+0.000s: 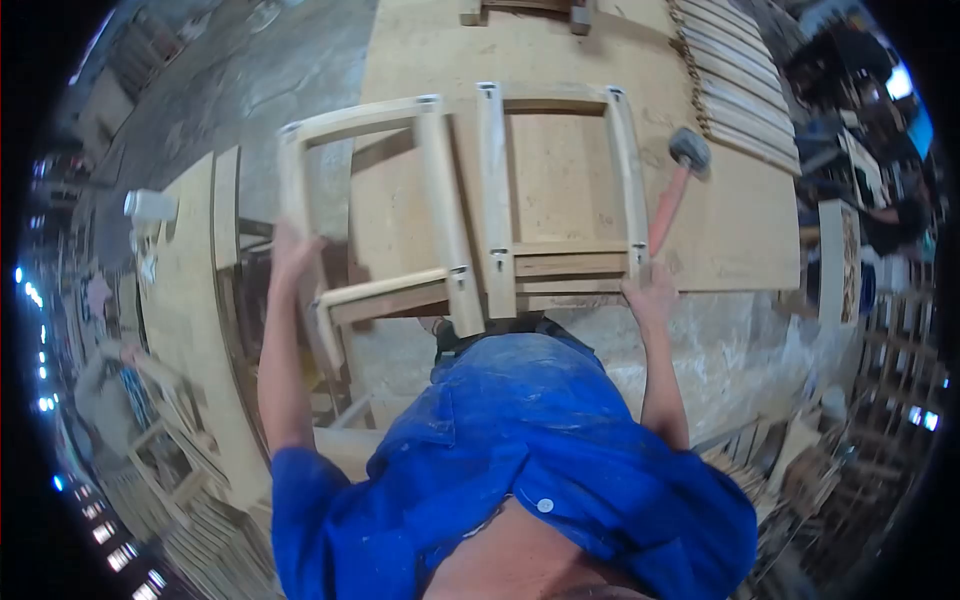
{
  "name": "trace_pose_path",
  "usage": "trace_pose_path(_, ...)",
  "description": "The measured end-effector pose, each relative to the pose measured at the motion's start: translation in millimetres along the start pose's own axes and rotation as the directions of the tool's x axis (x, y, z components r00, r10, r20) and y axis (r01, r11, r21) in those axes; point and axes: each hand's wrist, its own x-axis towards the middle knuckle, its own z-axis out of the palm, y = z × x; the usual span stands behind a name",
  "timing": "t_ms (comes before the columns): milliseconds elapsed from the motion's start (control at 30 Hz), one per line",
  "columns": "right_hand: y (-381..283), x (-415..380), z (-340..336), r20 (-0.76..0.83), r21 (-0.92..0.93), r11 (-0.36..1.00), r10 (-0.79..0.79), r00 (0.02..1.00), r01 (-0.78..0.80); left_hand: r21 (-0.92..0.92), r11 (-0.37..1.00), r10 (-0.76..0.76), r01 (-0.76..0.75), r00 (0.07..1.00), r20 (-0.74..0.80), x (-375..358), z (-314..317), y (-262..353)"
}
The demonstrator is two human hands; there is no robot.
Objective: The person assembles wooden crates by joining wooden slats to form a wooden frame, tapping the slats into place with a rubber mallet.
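My left hand is closed around the outer leg of a pale wooden frame, which is tilted and partly past the table edge. A similar wooden frame lies beside it on the table, with dark slots at its joints. At that second frame's lower right leg, my right hand is closed on the lower end of a mallet with a red handle and dark head. Its fingers also sit against the leg; how firmly they touch it is hard to see.
The plywood table carries a row of wooden slats at the far right and another wooden piece at the far edge. On the left stands a second bench with a white container. Another person is at far left.
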Motion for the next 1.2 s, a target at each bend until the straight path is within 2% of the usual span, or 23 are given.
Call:
trace_pose_path(33, 9, 0, 0, 0.000, -0.074, 0.997, 0.017, 1.000, -0.017, 0.126, 0.991, -0.037, 0.040, 0.999, -0.024, 5, 23, 17)
trace_pose_path(100, 22, 9, -14, -0.005, -0.009, 1.000, 0.027, 1.000, -0.027, -0.200, 0.979, 0.054, -0.038, 0.996, 0.076, 14, 64, 39)
trace_pose_path(167, 29, 18, -23, -0.001, 0.050, 0.997, 0.057, 0.998, -0.057, 0.123, 0.986, 0.109, -0.115, 0.993, 0.055, 55, 102, 12)
trace_pose_path(233, 36, 25, -31, 0.106, -0.058, 0.994, 0.103, 0.989, -0.097, -0.066, 0.970, 0.227, -0.233, 0.970, -0.085, 47, 125, 33)
trace_pose_path(300, 41, 27, -39, 0.183, -0.115, 0.988, 0.128, 0.975, -0.108, -0.005, 0.988, 0.152, -0.152, 0.988, -0.029, 62, 129, 26)
trace_pose_path(367, 41, 29, -39, 0.259, -0.140, 0.983, 0.149, 0.954, -0.116, -0.039, 0.984, 0.180, -0.175, 0.969, 0.172, 37, 95, 57)
trace_pose_path(433, 41, 35, -49, 0.393, -0.121, 0.992, 0.087, 0.915, -0.042, -0.056, 0.973, 0.227, -0.224, 0.973, 0.051, 45, 115, 9)
trace_pose_path(467, 19, 40, -64, 0.501, -0.245, 0.968, 0.167, 0.849, -0.046, -0.137, 0.945, 0.305, -0.295, 0.951, 0.052, 4, 75, 36)
trace_pose_path(500, 23, 48, -67, 0.540, -0.381, 0.924, 0.195, 0.819, 0.032, -0.044, 0.979, 0.199, -0.198, 0.980, 0.017, -20, 66, 28)
trace_pose_path(533, 26, 57, -70, 0.577, -0.498, 0.858, 0.221, 0.786, 0.124, -0.097, 0.984, 0.144, -0.152, 0.986, -0.086, -51, 61, 16)
trace_pose_path(567, 22, 66, -72, 0.483, -0.519, 0.836, 0.116, 0.868, 0.178, -0.082, 0.989, 0.107, -0.120, 0.983, -0.152, -95, 45, 4)
trace_pose_path(633, -86, 84, -90, 0.465, -0.201, 0.977, 0.036, 0.885, 0.066, -0.063, 0.997, 0.030, -0.048, 0.965, -0.259, -167, 9, -14)
trace_pose_path(667, -108, 103, -78, 0.404, 0.085, 0.979, -0.205, 0.892, 0.187, 0.101, 0.991, 0.118, -0.084, 0.908, -0.402, -213, -14, -27)
trace_pose_path(700, -130, 120, -67, 0.281, 0.357, 0.886, -0.403, 0.871, 0.295, 0.275, 0.957, 0.229, -0.097, 0.831, -0.506, -258, -35, -36)
trace_pose_path(767, -263, 107, -92, 0.102, 0.664, 0.576, -0.701, 0.706, 0.477, 0.409, 0.906, 0.190, 0.104, 0.764, -0.616, -344, -72, -34)
trace_pose_path(800, -315, 105, -94, -0.087, 0.779, 0.278, -0.840, 0.536, 0.562, 0.402, 0.897, 0.147, 0.181, 0.737, -0.660, -384, -82, -41)
trace_pose_path(833, -368, 103, -96, -0.269, 0.830, -0.049, -0.908, 0.321, 0.555, 0.392, 0.883, 0.104, 0.260, 0.706, -0.701, -422, -89, -49)
trace_pose_path(867, -417, 86, -103, -0.449, 0.808, -0.299, -0.870, 0.202, 0.507, 0.381, 0.872, 0.070, 0.306, 0.694, -0.717, -460, -91, -55)
trace_pose_path(900, -458, 59, -115, -0.631, 0.728, -0.524, -0.764, 0.135, 0.442, 0.339, 0.854, -0.016, 0.395, 0.671, -0.741, -497, -91, -58)
trace_pose_path(967, -527, 2, -142, -0.903, 0.428, -0.850, -0.412, 0.120, 0.307, 0.280, 0.808, -0.135, 0.518, 0.625, -0.769, -564, -84, -65)
trace_pose_path(1067, -577, -54, -163, -0.978, 0.100, -0.972, -0.057, 0.201, 0.215, 0.115, 0.797, -0.292, 0.593, 0.545, -0.786, -650, -40, -70)
trace_pose_path(1167, -590, -91, -167, -0.971, 0.098, -0.990, -0.073, 0.229, 0.100, 0.103, 0.726, -0.350, 0.680, 0.494, -0.796, -692, 8, -72)
trace_pose_path(1200, -590, -99, -168, -0.967, 0.114, -0.992, -0.097, 0.234, 0.059, 0.187, 0.639, -0.352, 0.746, 0.499, -0.792, -698, 22, -73)
